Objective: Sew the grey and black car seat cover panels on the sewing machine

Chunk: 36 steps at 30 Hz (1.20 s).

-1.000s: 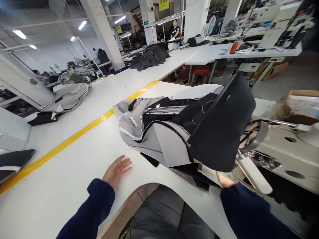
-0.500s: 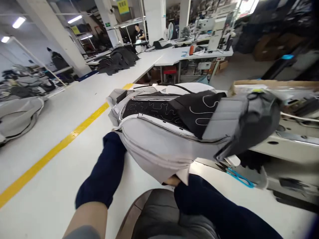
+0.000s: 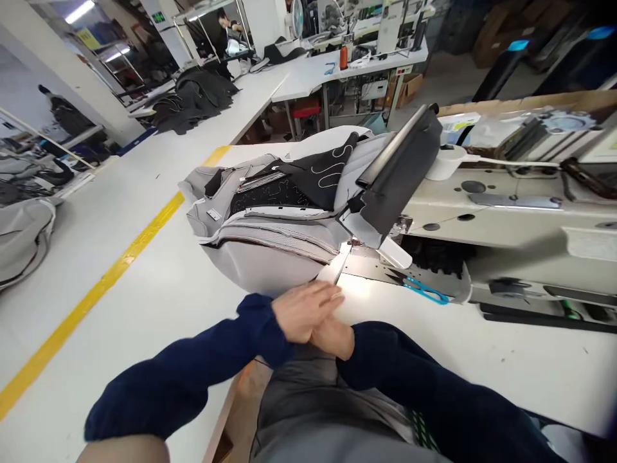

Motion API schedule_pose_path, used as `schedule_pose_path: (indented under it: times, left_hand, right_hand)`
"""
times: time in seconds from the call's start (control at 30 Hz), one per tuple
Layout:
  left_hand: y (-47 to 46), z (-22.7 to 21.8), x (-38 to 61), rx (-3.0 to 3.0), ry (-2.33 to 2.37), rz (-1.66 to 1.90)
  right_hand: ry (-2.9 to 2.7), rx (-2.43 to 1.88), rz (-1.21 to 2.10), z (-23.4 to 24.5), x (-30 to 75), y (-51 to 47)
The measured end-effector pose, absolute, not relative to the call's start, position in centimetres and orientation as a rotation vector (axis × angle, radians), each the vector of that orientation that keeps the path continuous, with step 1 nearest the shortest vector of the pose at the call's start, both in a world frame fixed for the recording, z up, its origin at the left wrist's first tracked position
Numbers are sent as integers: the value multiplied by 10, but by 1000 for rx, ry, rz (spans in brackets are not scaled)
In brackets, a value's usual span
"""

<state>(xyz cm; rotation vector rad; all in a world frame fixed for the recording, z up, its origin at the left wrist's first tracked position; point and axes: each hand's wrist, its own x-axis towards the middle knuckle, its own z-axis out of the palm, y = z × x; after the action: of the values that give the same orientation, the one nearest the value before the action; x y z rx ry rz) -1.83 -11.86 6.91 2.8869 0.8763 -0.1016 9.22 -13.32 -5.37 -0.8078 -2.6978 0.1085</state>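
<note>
A pile of grey and black stitched seat covers (image 3: 270, 251) lies on the white table (image 3: 159, 308) just beyond my hands. A stiff black panel (image 3: 400, 170) sticks up from its right side, by the sewing machine (image 3: 506, 206). Both hands meet at the table's near edge, in front of the pile. My left hand (image 3: 306, 308) has its fingers stretched out flat, lying across my right hand (image 3: 340, 339). The right hand's fingers are covered by the left, and nothing shows in either hand. Both sleeves are dark blue.
Blue-handled scissors (image 3: 424, 292) lie on the machine bed to the right of my hands. A yellow line (image 3: 120, 263) runs along the table on the left. More fabric piles (image 3: 197, 96) sit on far tables, and a person (image 3: 226, 22) works at the back.
My hands have come out from under the cover pile and now rest together at the table edge. The pile has been set down flat, and the black panel stands up by the machine.
</note>
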Motion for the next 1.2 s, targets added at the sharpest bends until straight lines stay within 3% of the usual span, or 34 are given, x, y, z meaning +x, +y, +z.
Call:
schedule_pose_path:
  times: [0.13, 0.27, 0.43, 0.67, 1.2]
  left_hand:
    - [-112, 45, -5, 2807, 1080, -363]
    - [-125, 24, -14, 2844, 1194, -430]
    - [-125, 0, -12, 2866, 1301, -246]
    - [-109, -16, -14, 2951, 1030, -15]
    - [-63, -26, 1, 2901, 1073, -20]
  right_hand:
    - [-2906, -683, 148, -51, 112, -148]
    - [-2916, -681, -109, -41, 133, -158]
    - [-2942, -590, -208, -31, 141, -156]
    - [-2948, -567, -176, -26, 140, -151]
    - [-2916, -748, -158, -39, 150, -115]
